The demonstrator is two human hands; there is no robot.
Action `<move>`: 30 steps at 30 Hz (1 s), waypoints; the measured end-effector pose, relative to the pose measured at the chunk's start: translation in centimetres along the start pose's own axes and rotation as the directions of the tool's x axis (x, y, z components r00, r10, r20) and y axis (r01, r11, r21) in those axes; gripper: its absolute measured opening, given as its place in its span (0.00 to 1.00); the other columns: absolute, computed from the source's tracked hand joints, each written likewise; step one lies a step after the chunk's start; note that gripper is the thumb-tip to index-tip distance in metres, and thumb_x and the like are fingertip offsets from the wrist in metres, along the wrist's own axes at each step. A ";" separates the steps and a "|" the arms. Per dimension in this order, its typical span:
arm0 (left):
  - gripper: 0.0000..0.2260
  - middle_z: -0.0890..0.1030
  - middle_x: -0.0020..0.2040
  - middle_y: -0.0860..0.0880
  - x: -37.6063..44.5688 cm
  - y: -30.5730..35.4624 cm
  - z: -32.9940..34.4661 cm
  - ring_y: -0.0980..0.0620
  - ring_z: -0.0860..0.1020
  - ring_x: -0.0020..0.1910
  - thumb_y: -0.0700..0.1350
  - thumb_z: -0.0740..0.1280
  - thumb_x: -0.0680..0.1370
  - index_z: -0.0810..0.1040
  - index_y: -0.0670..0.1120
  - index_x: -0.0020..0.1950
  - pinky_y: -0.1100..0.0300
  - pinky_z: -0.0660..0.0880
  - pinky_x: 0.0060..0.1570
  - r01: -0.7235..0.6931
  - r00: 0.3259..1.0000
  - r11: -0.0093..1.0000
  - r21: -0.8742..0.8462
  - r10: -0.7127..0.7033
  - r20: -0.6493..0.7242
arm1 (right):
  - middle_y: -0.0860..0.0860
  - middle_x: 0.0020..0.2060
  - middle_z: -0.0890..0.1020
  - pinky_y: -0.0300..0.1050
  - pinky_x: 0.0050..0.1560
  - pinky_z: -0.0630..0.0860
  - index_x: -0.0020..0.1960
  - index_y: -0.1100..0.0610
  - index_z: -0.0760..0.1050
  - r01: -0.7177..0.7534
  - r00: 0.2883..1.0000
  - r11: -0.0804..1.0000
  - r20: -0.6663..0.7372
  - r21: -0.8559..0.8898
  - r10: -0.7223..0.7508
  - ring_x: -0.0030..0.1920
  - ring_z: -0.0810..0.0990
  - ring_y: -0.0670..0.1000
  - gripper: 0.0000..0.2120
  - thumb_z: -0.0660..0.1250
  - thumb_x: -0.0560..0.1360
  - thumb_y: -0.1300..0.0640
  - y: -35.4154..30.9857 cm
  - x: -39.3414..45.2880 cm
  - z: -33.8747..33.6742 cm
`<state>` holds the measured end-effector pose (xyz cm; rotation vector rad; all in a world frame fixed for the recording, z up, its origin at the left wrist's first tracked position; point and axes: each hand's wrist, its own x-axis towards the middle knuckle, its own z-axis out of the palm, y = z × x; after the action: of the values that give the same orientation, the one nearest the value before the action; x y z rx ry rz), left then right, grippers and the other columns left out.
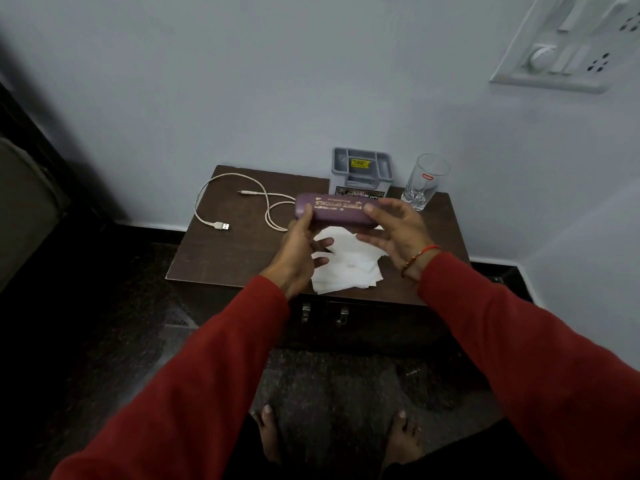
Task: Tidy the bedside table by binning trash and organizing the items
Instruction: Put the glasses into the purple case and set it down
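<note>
A purple case with gold lettering (337, 210) is held above the dark brown bedside table (221, 258). My left hand (299, 251) grips its left end with thumb and fingers. My right hand (394, 230) touches its right end, fingers spread. Crumpled white tissue paper (346, 265) lies on the table under the case. A white USB cable (239, 202) is looped on the table's left half. A clear drinking glass (424, 183) stands at the back right corner. A grey plastic organizer with a yellow label (362, 168) stands at the back against the wall.
The table stands against a pale wall, with a switch panel (568, 43) high on the right. Two metal drawer handles (323, 315) show on the table's front. Dark speckled floor and my bare feet (270, 431) are below. A dark piece of furniture (24, 209) fills the left edge.
</note>
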<state>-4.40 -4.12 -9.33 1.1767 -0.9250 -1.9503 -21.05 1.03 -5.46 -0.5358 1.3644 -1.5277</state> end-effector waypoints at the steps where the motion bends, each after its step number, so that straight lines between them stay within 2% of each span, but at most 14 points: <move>1: 0.29 0.83 0.64 0.52 -0.1 0.0 0.0 0.54 0.80 0.45 0.68 0.55 0.80 0.72 0.52 0.74 0.54 0.73 0.43 -0.002 1.000 1.000 0.029 0.001 0.021 | 0.58 0.56 0.77 0.54 0.40 0.84 0.55 0.60 0.70 0.018 0.998 0.999 -0.055 0.047 -0.015 0.47 0.82 0.56 0.14 0.71 0.73 0.68 -0.2 0.8 -0.5; 4: 0.26 0.83 0.61 0.52 -0.4 0.0 0.0 0.51 0.82 0.47 0.69 0.55 0.81 0.69 0.56 0.73 0.56 0.74 0.39 0.015 1.000 0.999 0.048 -0.015 0.001 | 0.63 0.60 0.77 0.54 0.41 0.84 0.50 0.58 0.70 0.015 0.978 1.000 -0.207 0.019 -0.010 0.51 0.82 0.59 0.12 0.71 0.72 0.68 -0.5 3.3 -1.7; 7: 0.24 0.83 0.55 0.51 0.1 0.0 -0.5 0.52 0.81 0.39 0.67 0.56 0.82 0.67 0.54 0.72 0.60 0.70 0.31 -0.001 0.998 1.000 -0.003 0.001 -0.068 | 0.65 0.60 0.76 0.50 0.39 0.84 0.52 0.61 0.70 -0.001 0.948 0.996 -0.316 -0.094 -0.029 0.52 0.82 0.60 0.15 0.73 0.71 0.67 -0.4 5.7 -2.4; 9: 0.22 0.82 0.53 0.49 0.3 0.3 -0.7 0.52 0.78 0.35 0.65 0.56 0.83 0.68 0.52 0.71 0.61 0.67 0.29 -0.002 0.994 0.999 -0.034 -0.002 -0.105 | 0.66 0.61 0.75 0.51 0.41 0.84 0.52 0.62 0.70 -0.006 0.937 0.991 -0.346 -0.132 -0.041 0.53 0.81 0.61 0.14 0.73 0.71 0.67 0.0 7.0 -2.6; 12: 0.20 0.82 0.51 0.48 0.4 0.5 -0.8 0.51 0.77 0.36 0.63 0.56 0.84 0.69 0.53 0.68 0.60 0.66 0.30 0.007 0.993 0.998 -0.061 -0.014 -0.121 | 0.65 0.60 0.74 0.55 0.48 0.82 0.53 0.63 0.71 -0.038 0.933 0.987 -0.358 -0.157 -0.021 0.57 0.79 0.64 0.15 0.73 0.71 0.67 0.8 8.8 -2.6; 15: 0.20 0.83 0.51 0.48 0.5 0.6 -1.0 0.51 0.77 0.36 0.64 0.56 0.84 0.70 0.52 0.67 0.60 0.66 0.29 -0.001 0.992 0.998 -0.066 -0.008 -0.122 | 0.62 0.54 0.74 0.54 0.48 0.82 0.58 0.66 0.72 -0.084 0.916 0.989 -0.399 -0.122 0.029 0.52 0.80 0.62 0.18 0.73 0.71 0.67 1.6 10.1 -2.4; 19: 0.22 0.83 0.52 0.49 0.5 0.9 -1.4 0.52 0.77 0.35 0.63 0.55 0.84 0.73 0.50 0.67 0.62 0.66 0.27 0.001 0.992 0.998 -0.057 -0.008 -0.124 | 0.60 0.49 0.75 0.53 0.48 0.82 0.50 0.62 0.71 -0.121 0.882 0.978 -0.471 -0.169 0.028 0.37 0.80 0.55 0.13 0.73 0.71 0.66 2.8 11.3 -2.4; 21: 0.21 0.83 0.51 0.49 0.4 1.2 -1.6 0.52 0.76 0.33 0.64 0.54 0.84 0.74 0.50 0.63 0.61 0.64 0.27 -0.001 0.993 0.998 -0.058 -0.006 -0.120 | 0.61 0.50 0.77 0.51 0.47 0.83 0.46 0.61 0.72 -0.123 0.872 0.970 -0.490 -0.212 0.004 0.40 0.81 0.57 0.11 0.74 0.71 0.65 3.1 11.4 -2.5; 25: 0.19 0.83 0.50 0.50 0.1 1.6 -1.7 0.53 0.75 0.32 0.63 0.54 0.84 0.76 0.51 0.56 0.61 0.64 0.28 -0.005 0.992 0.998 -0.059 -0.002 -0.127 | 0.60 0.46 0.80 0.51 0.50 0.82 0.50 0.64 0.78 -0.127 0.874 0.951 -0.486 -0.283 -0.028 0.44 0.82 0.58 0.09 0.74 0.71 0.64 3.1 11.5 -2.7; 27: 0.19 0.83 0.49 0.50 0.0 1.8 -1.8 0.53 0.75 0.32 0.62 0.54 0.84 0.76 0.51 0.56 0.61 0.63 0.29 -0.006 0.991 0.998 -0.059 -0.002 -0.133 | 0.57 0.40 0.83 0.53 0.54 0.82 0.42 0.58 0.81 -0.131 0.869 0.899 -0.485 -0.419 -0.099 0.45 0.84 0.58 0.03 0.74 0.70 0.60 3.0 11.5 -2.7; 28: 0.19 0.83 0.48 0.51 0.0 1.8 -1.9 0.53 0.75 0.32 0.62 0.54 0.85 0.77 0.51 0.55 0.61 0.63 0.29 -0.011 0.990 0.998 -0.059 0.002 -0.140 | 0.56 0.41 0.84 0.53 0.57 0.80 0.41 0.56 0.82 -0.124 0.864 0.855 -0.479 -0.503 -0.156 0.48 0.84 0.57 0.02 0.74 0.70 0.58 3.0 11.3 -2.7; 30: 0.18 0.83 0.47 0.52 0.1 2.1 -2.3 0.55 0.75 0.30 0.61 0.54 0.85 0.77 0.51 0.54 0.62 0.63 0.28 -0.033 0.985 0.997 -0.072 0.021 -0.171 | 0.56 0.48 0.84 0.48 0.61 0.76 0.46 0.58 0.82 -0.072 0.841 0.753 -0.446 -0.654 -0.306 0.53 0.82 0.55 0.05 0.71 0.72 0.58 2.8 10.3 -1.8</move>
<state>-1.92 -5.81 -8.44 1.2587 -0.7688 -1.8152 -25.82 -6.69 -11.37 -0.6564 2.3898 -1.3138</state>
